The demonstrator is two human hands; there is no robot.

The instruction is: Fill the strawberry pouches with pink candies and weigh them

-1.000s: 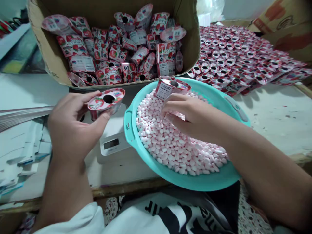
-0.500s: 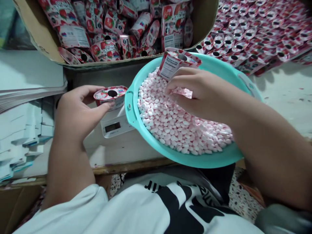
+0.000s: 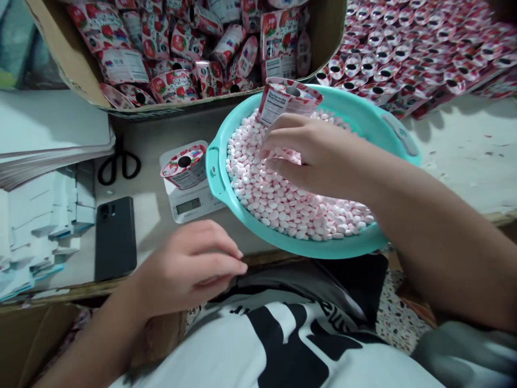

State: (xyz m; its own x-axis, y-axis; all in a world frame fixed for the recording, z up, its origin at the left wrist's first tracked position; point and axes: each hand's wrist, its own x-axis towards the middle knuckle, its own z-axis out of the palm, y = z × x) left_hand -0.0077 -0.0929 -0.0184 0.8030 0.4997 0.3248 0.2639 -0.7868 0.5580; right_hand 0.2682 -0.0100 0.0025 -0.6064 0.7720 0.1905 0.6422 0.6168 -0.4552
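Note:
A small strawberry-printed cup with a hole in its lid stands on the white digital scale. My left hand hovers near the table's front edge, fingers loosely curled and holding nothing. My right hand rests in the turquoise basin on the pink and white candies, fingers curled into them. A second printed cup sits on the candies just beyond my right fingers, touching them.
A cardboard box full of printed cups stands at the back. Rows of cups cover the back right. Black scissors, a black phone and stacked flat white cartons lie at the left.
My left hand set the cup on the scale, let go and drew back toward my body. The phone and scissors came into view. My right hand stayed in the candies.

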